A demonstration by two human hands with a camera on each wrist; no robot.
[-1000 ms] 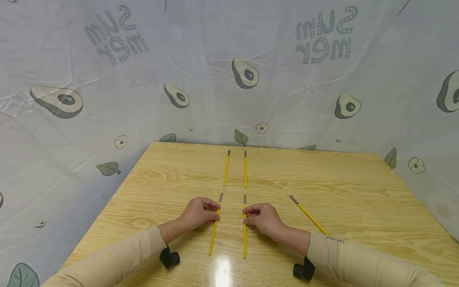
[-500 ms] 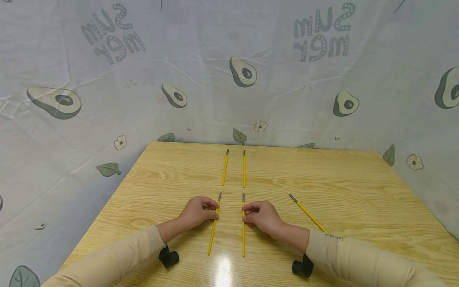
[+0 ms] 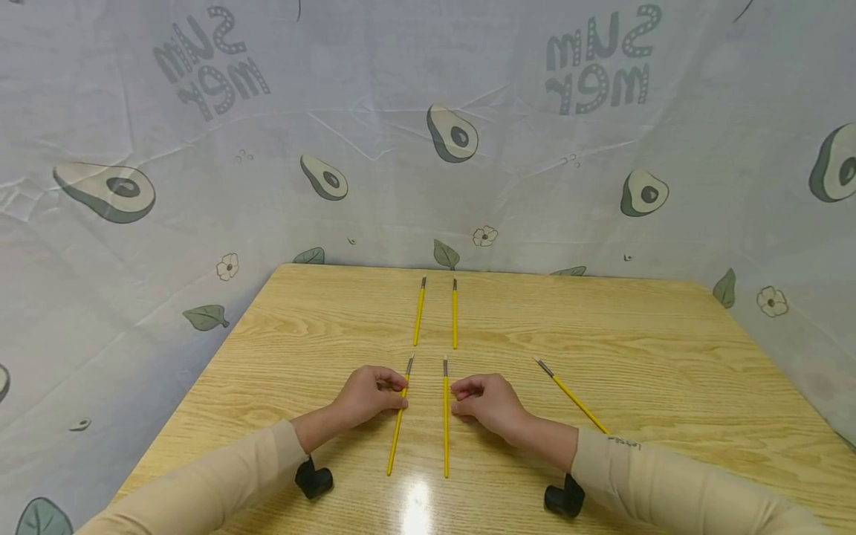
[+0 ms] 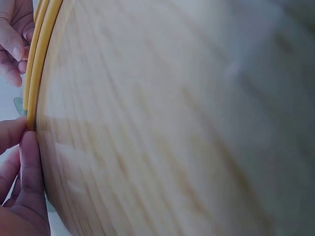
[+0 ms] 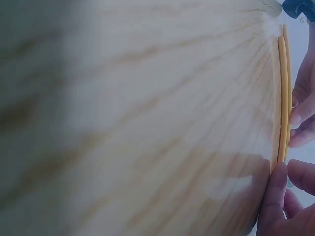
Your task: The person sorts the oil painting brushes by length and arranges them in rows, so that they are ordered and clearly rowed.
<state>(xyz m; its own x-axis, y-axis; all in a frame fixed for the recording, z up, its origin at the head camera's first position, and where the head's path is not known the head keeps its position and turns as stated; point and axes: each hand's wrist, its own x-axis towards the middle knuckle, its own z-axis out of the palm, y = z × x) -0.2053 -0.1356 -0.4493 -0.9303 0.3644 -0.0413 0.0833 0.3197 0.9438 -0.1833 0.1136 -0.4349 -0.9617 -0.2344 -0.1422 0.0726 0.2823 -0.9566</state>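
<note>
1. Your left sleeve [image 3: 207, 479] is beige and lightly creased, its cuff [image 3: 293, 440] ending at the wrist.
2. Your right sleeve [image 3: 675, 479] is likewise beige, bearing small dark lettering [image 3: 624, 443], not clearly legible.
3. Your left wrist fitting [image 3: 316, 480] is black and round-ended; your right wrist fitting [image 3: 563, 500] shares this form.
4. Your left hand [image 3: 368, 394] and right hand [image 3: 491, 401] are bare.

Here's the cloth [image 3: 381, 67], pale grey and creased, wrapping the back and both sides of the wooden table [image 3: 642, 334]! Printed avocados [image 3: 452, 134] sprawl across it, leaves [image 3: 206, 317] and flowers [image 3: 485, 236] below, "summer" lettering [image 3: 592, 47] mirrored up top. A glare [image 3: 416, 505] burns white near the front, from overhead perhaps; hard to tell.
</note>
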